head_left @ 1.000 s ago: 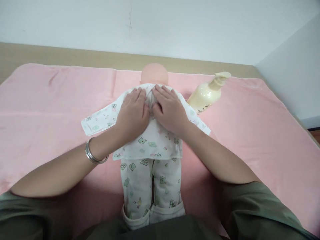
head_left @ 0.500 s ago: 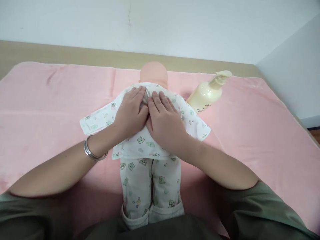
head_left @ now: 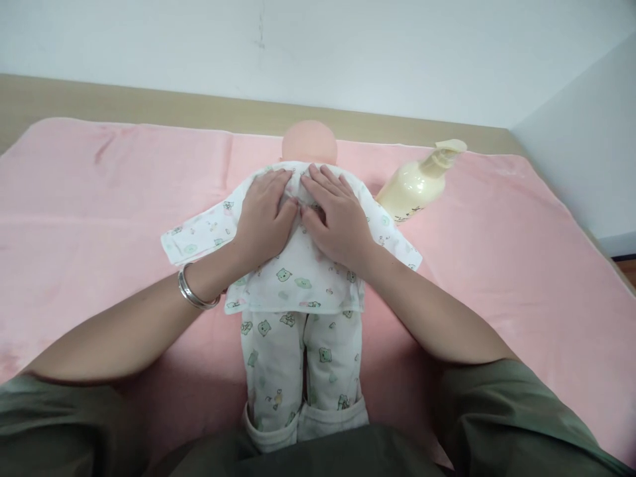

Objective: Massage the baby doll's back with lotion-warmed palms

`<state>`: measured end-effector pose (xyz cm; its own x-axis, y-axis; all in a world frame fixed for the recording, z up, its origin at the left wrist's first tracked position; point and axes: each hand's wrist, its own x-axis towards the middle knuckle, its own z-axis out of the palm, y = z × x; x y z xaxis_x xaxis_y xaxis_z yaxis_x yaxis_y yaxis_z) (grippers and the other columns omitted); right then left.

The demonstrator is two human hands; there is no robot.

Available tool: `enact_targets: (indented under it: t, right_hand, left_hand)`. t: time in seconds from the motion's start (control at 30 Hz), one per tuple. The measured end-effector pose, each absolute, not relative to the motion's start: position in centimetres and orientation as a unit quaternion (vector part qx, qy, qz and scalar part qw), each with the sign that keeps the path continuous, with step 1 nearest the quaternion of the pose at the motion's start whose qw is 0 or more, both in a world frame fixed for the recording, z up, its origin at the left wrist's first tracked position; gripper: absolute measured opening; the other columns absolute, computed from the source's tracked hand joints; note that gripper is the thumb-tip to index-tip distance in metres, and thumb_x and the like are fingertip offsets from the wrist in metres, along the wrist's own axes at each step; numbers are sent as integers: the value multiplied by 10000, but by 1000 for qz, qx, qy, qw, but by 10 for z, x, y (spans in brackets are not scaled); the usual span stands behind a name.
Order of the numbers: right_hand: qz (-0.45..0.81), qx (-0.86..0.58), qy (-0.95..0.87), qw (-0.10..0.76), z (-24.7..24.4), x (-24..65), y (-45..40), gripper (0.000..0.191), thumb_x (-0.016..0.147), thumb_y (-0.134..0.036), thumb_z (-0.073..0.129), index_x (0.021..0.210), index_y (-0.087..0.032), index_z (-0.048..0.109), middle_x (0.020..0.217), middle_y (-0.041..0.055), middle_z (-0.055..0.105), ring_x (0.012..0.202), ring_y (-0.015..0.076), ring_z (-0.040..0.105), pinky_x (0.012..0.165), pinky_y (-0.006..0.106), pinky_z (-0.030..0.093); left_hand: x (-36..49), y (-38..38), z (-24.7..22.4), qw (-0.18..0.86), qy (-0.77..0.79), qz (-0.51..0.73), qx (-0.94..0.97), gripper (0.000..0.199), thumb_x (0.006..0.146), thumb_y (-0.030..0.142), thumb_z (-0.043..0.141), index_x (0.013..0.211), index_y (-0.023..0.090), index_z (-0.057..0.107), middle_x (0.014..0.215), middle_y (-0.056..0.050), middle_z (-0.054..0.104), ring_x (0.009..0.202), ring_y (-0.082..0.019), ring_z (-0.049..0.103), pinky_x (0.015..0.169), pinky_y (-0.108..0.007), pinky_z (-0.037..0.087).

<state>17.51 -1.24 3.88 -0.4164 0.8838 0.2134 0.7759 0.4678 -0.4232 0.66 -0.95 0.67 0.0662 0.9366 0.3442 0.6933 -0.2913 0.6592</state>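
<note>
A baby doll (head_left: 309,140) lies with its bald head toward the wall, no face showing. It wears a white printed shirt (head_left: 293,285) and matching trousers (head_left: 330,361). My left hand (head_left: 267,215) rests flat on the left of the shirt's upper part, its fingers stretched toward the doll's head. On the other side my right hand (head_left: 340,218) lies flat too, fingers slightly spread and thumb pointing inward. Between the two thumbs, which nearly meet, the cloth is a little creased. Both sleeves of the shirt stick out sideways.
A pink blanket (head_left: 497,265) lies under the doll. To the right of the doll's shoulder, a cream pump bottle (head_left: 415,189) lies tilted on it. Behind are a strip of wooden surface (head_left: 173,103) and a white wall (head_left: 348,53).
My right hand has shifted up and outward, away from my left hand, opening a gap between them. My left hand remains at nearly the same place on the shirt.
</note>
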Motion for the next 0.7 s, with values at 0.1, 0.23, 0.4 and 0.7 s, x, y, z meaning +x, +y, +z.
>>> enact_targets:
  t: [0.1,0.23,0.4,0.7]
  right_hand:
    - [127,-501,-828,219,36,174,-13,627,996,-251,410,1609,-151,492,1739,52,373,1675,232,258,1408,527,195]
    - [149,-498,-825,220,38,176,-12,625,991,-225,410,1604,-150,498,1740,45,371,1673,224,262,1413,508,179]
    - [190,-473,-827,236,41,186,3,552,1017,-190,369,1520,-148,592,1703,51,446,1645,212,333,1397,463,247]
    - [59,-487,-858,154,44,168,-40,606,1041,-199,411,1631,-66,440,1745,170,336,1661,382,258,1380,581,250]
  left_hand:
    - [6,-8,7,161,570,370,716,548,964,311,429,1470,174,586,1566,-131,603,1510,-311,510,1348,-520,350]
    - [7,-15,15,154,573,331,733,563,1016,357,399,1530,164,525,1623,-151,542,1559,-326,459,1363,-547,313]
    - [18,-46,30,77,565,224,791,656,1020,319,354,1589,-1,427,1688,-265,409,1624,-414,339,1356,-631,277]
    - [10,-20,41,169,632,229,721,585,1018,267,339,1544,62,492,1660,-142,505,1588,-288,438,1380,-491,344]
